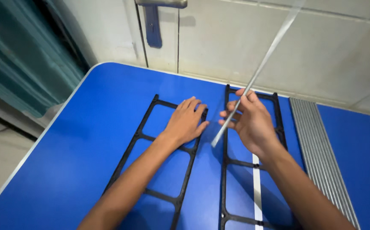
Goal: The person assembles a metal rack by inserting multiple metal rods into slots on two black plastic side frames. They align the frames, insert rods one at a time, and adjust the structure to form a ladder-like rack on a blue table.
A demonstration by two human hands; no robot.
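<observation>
Two black ladder-shaped plastic frames lie side by side on the blue table (87,140). My left hand (187,121) rests flat, fingers apart, on the top right part of the left frame (144,136). My right hand (251,121) hovers over the right frame (226,170) and grips a long thin silver strip (270,51). The strip is tilted, its lower end near the gap between the frames and its upper end rising past the top of the view. Another silver strip (257,191) lies lengthwise on the right frame.
A row of several silver strips (321,153) lies packed together on the table to the right of the frames. Behind the table stands a light tiled wall (329,51). A teal curtain (14,55) hangs at the far left, beyond the table's rounded corner.
</observation>
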